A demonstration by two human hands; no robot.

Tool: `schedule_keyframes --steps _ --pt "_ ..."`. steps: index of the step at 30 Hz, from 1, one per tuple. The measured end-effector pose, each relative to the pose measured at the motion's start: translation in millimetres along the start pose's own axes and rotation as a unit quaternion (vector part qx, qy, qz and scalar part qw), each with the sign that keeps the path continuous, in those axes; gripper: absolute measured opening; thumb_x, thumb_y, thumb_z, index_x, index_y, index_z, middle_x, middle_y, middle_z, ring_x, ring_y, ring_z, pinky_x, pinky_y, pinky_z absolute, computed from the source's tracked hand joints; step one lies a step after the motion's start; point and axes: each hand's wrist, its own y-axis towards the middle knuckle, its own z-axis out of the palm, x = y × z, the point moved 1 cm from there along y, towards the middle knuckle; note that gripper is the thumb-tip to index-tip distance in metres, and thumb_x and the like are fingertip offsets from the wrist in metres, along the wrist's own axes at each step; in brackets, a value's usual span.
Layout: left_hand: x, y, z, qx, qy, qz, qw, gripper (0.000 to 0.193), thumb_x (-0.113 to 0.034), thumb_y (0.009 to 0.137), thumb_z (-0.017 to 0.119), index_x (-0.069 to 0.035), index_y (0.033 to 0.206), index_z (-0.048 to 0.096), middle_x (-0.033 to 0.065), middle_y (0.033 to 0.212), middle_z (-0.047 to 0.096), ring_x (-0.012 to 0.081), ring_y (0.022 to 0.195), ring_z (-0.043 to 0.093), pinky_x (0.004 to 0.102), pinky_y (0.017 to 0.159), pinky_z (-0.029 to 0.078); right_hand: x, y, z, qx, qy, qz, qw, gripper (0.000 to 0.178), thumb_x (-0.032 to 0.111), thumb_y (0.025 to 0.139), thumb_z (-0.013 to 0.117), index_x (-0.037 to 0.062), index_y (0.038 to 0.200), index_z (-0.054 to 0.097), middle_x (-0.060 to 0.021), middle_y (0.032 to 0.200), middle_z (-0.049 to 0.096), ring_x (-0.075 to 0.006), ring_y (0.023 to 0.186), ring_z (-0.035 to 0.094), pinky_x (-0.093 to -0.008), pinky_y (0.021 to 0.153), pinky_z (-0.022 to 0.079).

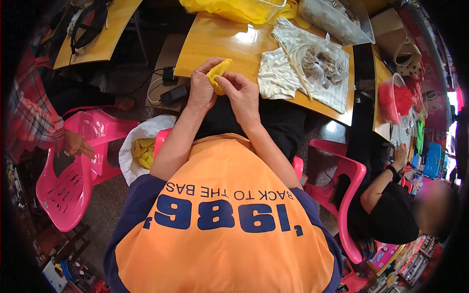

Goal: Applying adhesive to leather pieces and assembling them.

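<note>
Just over the near edge of the wooden table, both my hands are closed on one small piece of yellow cloth. My left hand grips it from the left, fingers curled behind it. With thumb and fingertips, my right hand pinches its lower right side. The cloth is folded and rises to a rounded tip above my fingers; parts of it are hidden by them. To the right of my hands lies a white garment-like cloth, with a thin wooden stick across it and a clear bag of pale stringy bits on top.
Yellow cloth is heaped at the table's far edge, beside a translucent bin. A white sack of yellow pieces stands at my left, near a pink chair. People sit on both sides; another pink chair is at right.
</note>
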Motion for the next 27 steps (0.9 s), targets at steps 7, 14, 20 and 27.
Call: schedule_keyframes --steps 7,14,20,27 --pt "18 -6 15 -0.139 0.069 0.088 0.984 0.021 0.01 0.08 0.056 0.002 0.097 0.065 0.0039 0.097 0.062 0.0136 0.088 0.059 0.0237 0.08 0.049 -9 6 -5 -0.08 -0.097 -0.094 0.988 0.014 0.012 0.09 0.063 -0.0016 0.092 0.063 -0.0009 0.081 0.062 -0.0055 0.073 0.054 -0.0199 0.065 0.045" --pt "18 -21 9 -0.144 0.298 0.159 0.93 0.031 0.017 0.076 0.045 0.004 0.098 0.061 0.0055 0.099 0.057 0.0164 0.096 0.056 0.0252 0.086 0.045 -6 26 -54 -0.148 -0.068 -0.045 0.986 0.018 0.015 0.092 0.058 -0.0028 0.09 0.063 -0.0035 0.078 0.061 -0.0087 0.069 0.052 -0.024 0.065 0.044" --pt "18 -13 23 -0.153 0.237 0.174 0.943 0.03 0.016 0.076 0.045 0.003 0.098 0.06 0.0049 0.098 0.056 0.0148 0.094 0.056 0.0248 0.085 0.045 -2 10 -21 0.052 0.038 0.051 0.997 0.018 0.012 0.086 0.066 -0.0036 0.095 0.067 -0.0024 0.08 0.067 -0.0069 0.071 0.059 -0.0225 0.065 0.049" --pt "16 -11 24 -0.166 0.219 0.177 0.945 0.024 0.014 0.078 0.05 0.001 0.096 0.06 0.0047 0.097 0.056 0.0138 0.091 0.056 0.0244 0.081 0.047 2 6 -13 -0.054 -0.11 -0.089 0.988 0.014 0.009 0.086 0.064 -0.0042 0.09 0.064 -0.0102 0.078 0.064 -0.0152 0.066 0.06 -0.0263 0.061 0.047"
